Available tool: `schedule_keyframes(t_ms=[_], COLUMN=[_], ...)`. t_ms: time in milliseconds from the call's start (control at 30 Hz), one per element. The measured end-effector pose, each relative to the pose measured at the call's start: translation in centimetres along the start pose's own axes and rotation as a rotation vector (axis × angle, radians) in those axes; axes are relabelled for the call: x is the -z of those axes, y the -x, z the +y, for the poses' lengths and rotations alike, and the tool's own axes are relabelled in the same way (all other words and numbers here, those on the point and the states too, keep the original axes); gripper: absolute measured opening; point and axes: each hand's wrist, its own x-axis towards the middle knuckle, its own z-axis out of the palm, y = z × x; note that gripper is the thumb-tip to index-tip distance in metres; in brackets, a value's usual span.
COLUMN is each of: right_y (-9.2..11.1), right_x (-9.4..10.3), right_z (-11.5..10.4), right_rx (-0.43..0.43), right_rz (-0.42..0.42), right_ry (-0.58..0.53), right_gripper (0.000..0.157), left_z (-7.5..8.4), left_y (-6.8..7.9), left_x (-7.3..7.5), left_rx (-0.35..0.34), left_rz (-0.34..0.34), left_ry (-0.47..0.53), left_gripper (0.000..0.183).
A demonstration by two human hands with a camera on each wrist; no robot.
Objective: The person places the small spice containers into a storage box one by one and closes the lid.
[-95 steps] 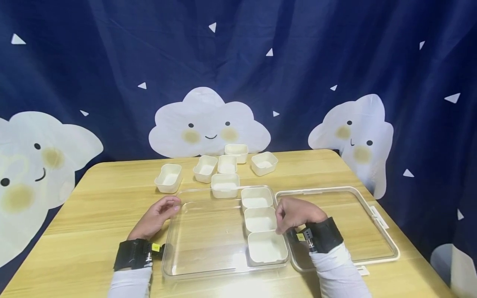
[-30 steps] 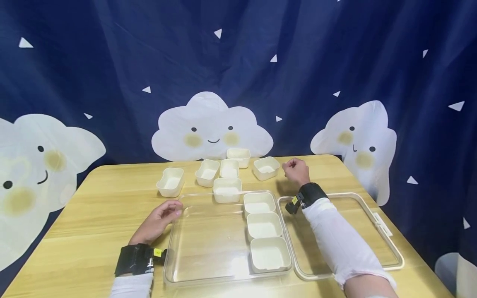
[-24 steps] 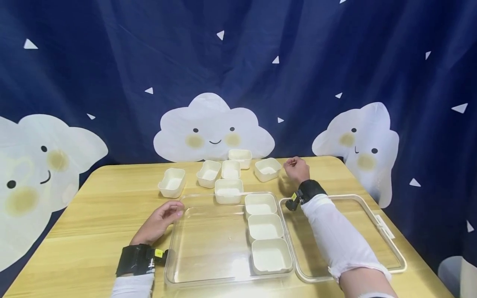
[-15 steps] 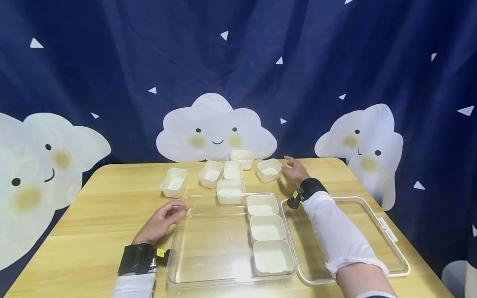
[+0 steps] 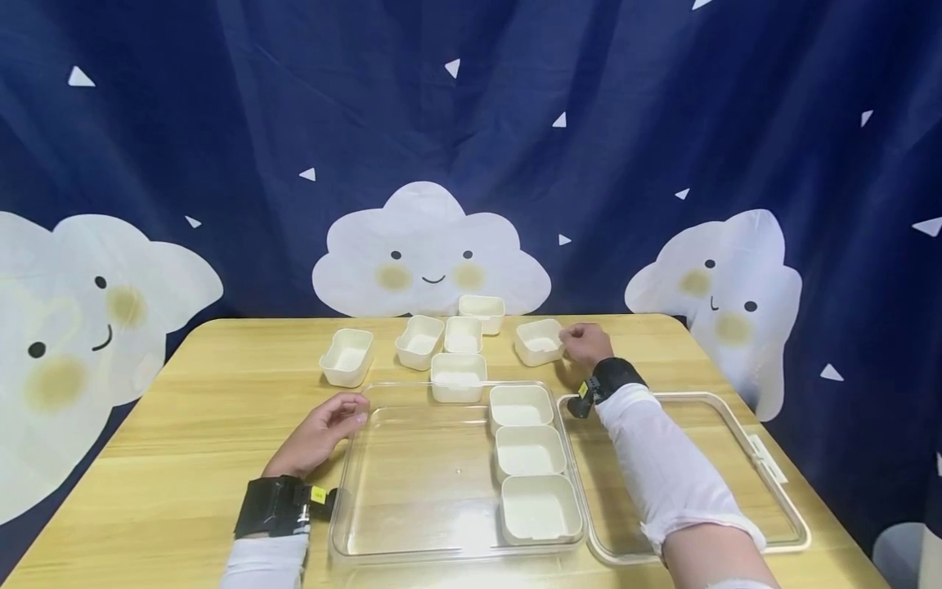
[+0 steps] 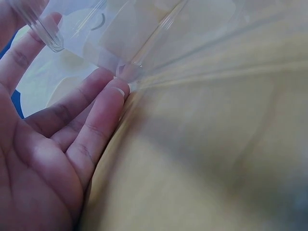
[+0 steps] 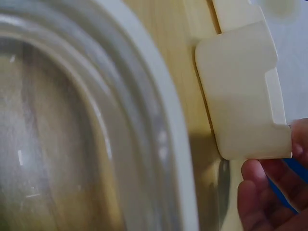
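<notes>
At the table's far right, my right hand pinches the right-hand rim of a small cream storage bin. In the right wrist view, this bin stands with its notched rim toward the thumb, and the other fingers lie at its outer wall. My left hand rests at the far left corner of a large clear plastic box. The left wrist view shows its fingertips touching that corner, fingers loosely extended. Along the box's right side, three cream bins sit in a row.
Several more cream bins stand beyond the clear box: one at left, one close behind the box, others grouped near the back edge. A clear lid with a white rim and clips lies right of the box, under my right forearm.
My right hand has left the row of bins in the clear box, reached to the far right bin and closed on its rim. That bin has shifted slightly toward me. My left hand stays put.
</notes>
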Motion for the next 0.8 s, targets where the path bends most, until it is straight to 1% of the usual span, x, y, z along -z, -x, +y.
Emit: schedule_keyframes(t_ms=[67,133,300,400,500,600,667,800], right_y=[-0.01,-0.05,-0.19,-0.25,-0.22,-0.09,0.01,0.26], right_x=[-0.01,-0.03,0.00,0.01,0.00,-0.01,-0.01,0.10], right_z=[0.06,0.12,0.11,0.05,-0.04,-0.13,-0.17,-0.12], right_rx=[0.003,-0.005,-0.045,-0.061,-0.062,-0.056,-0.058,-0.066], right_rz=[0.010,0.006,-0.038,-0.069,-0.085,-0.085,-0.082,-0.081], right_ry=[-0.010,-0.025,-0.068,-0.085,-0.081,-0.065,-0.072,-0.089], right_gripper=[0.028,0.031,0.051,0.056,0.058,0.058,0.057,0.057], left_z=[0.04,0.05,0.06,0.01,-0.04,0.02,0.05,0.22], left_y=[-0.01,-0.03,-0.11,-0.13,-0.10,-0.02,0.02,0.03], left_x=[0.01,0.01,-0.02,-0.08,-0.12,-0.11,-0.08,-0.05], left_rx=[0.005,0.010,0.004,0.012,0.018,0.006,-0.004,0.000], left_rz=[0.002,0.002,0.002,0.005,0.006,0.000,-0.005,-0.008], left_ry=[-0.002,-0.003,-0.004,0.001,0.002,0.000,0.001,0.009], left_gripper=[0.038,0.038,0.037,0.037,0.039,0.039,0.039,0.038])
